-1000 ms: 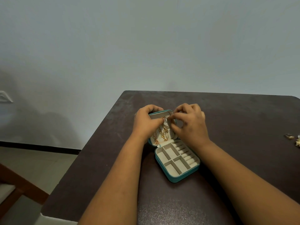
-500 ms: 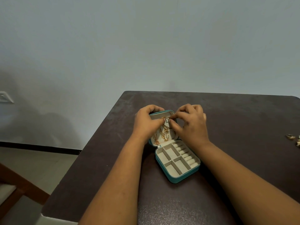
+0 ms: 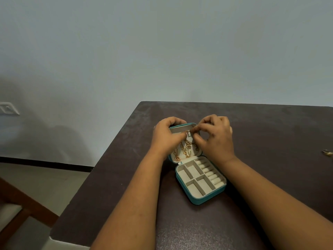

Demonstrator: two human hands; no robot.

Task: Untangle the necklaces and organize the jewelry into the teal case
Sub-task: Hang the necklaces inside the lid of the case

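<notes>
Dim, soft light; wide-angle distortion

A plain home room: dark table against a bare wall, wooden chair beside.

Dark brown table against a plain pale blue-grey wall. Left of table: light floor, black skirting strip, white wall plate, wooden chair by the near corner.
</notes>
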